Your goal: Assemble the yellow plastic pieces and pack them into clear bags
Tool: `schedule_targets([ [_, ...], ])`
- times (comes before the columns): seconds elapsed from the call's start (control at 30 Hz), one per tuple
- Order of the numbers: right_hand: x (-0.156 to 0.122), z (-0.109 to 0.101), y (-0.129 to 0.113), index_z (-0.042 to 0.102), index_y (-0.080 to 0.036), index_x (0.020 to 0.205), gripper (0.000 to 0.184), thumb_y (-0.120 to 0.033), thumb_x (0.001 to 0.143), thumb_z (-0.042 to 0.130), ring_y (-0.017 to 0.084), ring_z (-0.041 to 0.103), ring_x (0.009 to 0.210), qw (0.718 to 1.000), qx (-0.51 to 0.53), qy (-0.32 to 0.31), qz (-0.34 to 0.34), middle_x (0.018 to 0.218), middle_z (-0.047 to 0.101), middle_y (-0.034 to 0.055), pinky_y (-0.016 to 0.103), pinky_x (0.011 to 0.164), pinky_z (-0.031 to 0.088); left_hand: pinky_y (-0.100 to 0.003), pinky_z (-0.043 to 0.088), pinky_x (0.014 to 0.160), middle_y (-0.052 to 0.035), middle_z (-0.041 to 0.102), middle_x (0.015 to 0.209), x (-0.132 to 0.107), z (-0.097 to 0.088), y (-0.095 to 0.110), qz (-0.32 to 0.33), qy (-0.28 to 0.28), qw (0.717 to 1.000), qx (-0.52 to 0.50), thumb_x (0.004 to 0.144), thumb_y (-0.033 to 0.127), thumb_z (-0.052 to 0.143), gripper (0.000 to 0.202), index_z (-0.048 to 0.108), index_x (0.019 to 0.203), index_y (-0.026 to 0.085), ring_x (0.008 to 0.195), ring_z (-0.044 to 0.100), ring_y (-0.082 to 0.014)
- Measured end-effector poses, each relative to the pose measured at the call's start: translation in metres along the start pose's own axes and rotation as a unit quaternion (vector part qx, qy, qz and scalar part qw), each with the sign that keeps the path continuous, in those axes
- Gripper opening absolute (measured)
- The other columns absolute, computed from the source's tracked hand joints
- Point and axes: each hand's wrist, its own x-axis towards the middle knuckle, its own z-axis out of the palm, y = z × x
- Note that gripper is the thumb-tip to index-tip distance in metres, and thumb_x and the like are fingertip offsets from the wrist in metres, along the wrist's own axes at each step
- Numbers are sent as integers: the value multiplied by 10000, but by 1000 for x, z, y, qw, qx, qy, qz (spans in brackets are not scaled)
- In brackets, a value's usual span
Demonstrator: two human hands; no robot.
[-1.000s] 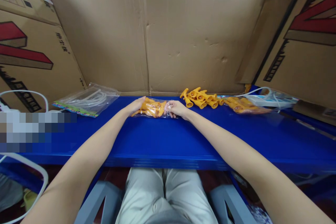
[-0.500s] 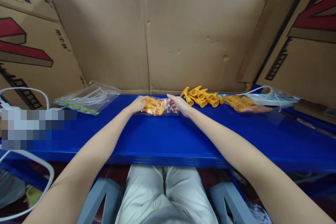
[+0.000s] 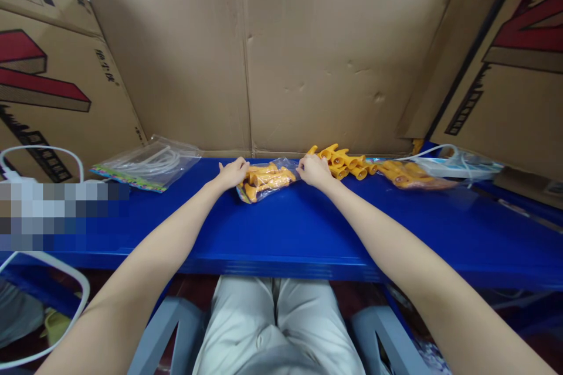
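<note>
A clear plastic bag filled with orange plastic parts lies on the blue table at its far middle. My left hand grips the bag's left end with curled fingers. My right hand pinches the bag's right end. The bag is tilted, its right end raised slightly. Just right of my right hand lies a loose heap of orange parts.
A second filled bag of orange parts lies further right, beside a white power strip. A pack of empty clear bags sits at the left. Cardboard sheets wall in the table's back and sides. White cables hang at the left.
Both hands have shifted a little to the right with the bag. My right hand has moved from an open reach to a pinch on the bag's right end, and the bag has turned.
</note>
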Motion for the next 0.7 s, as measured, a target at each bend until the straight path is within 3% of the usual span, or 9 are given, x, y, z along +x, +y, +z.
schedule_targets([
  [0.1, 0, 3, 3, 650, -142, 861, 169, -207, 863, 494, 282, 511, 1104, 999, -40, 21, 9, 1086, 598, 151, 415, 922, 363, -499, 272, 1027, -89, 697, 947, -1, -5, 4, 16, 12, 1000, -5, 907, 381, 335, 288, 565, 933, 209, 1046, 590, -271],
  [0.17, 1, 5, 5, 636, -137, 918, 169, -206, 863, 491, 279, 525, 1097, 999, -34, 19, 33, 1121, 580, 161, 391, 913, 383, -403, 414, 914, -93, 701, 832, -2, -9, 6, 18, 20, 999, -40, 897, 362, 356, 279, 576, 911, 189, 922, 638, -254],
  [0.23, 2, 5, 6, 607, -125, 986, 190, -216, 861, 496, 276, 550, 1073, 998, -4, 11, 69, 1140, 574, 176, 371, 892, 409, -351, 487, 758, -82, 678, 685, -4, -13, 10, -22, 7, 994, -103, 886, 352, 381, 271, 582, 902, 171, 734, 661, -234],
  [0.4, 4, 4, 7, 513, -100, 1112, 312, -281, 858, 510, 274, 589, 1018, 990, 66, 12, 127, 1062, 623, 192, 356, 841, 451, -323, 505, 558, -23, 562, 448, -10, -12, 17, -150, -112, 948, -256, 867, 393, 454, 344, 549, 1071, 133, 434, 583, -188],
  [0.57, 6, 9, 7, 538, -134, 1002, 216, -247, 819, 557, 273, 600, 992, 988, 92, 10, 123, 1027, 635, 177, 359, 842, 451, -308, 510, 533, -39, 586, 473, -13, -11, 20, -165, -199, 917, -303, 874, 372, 447, 369, 530, 1125, 113, 417, 584, -184],
  [0.7, 10, 18, 11, 535, -157, 926, 188, -242, 780, 616, 219, 618, 889, 960, 226, -1, 165, 913, 637, 108, 317, 784, 479, -267, 469, 458, -66, 610, 500, -16, -13, 24, -174, -262, 895, -316, 885, 361, 421, 335, 557, 1043, 99, 447, 609, -193],
])
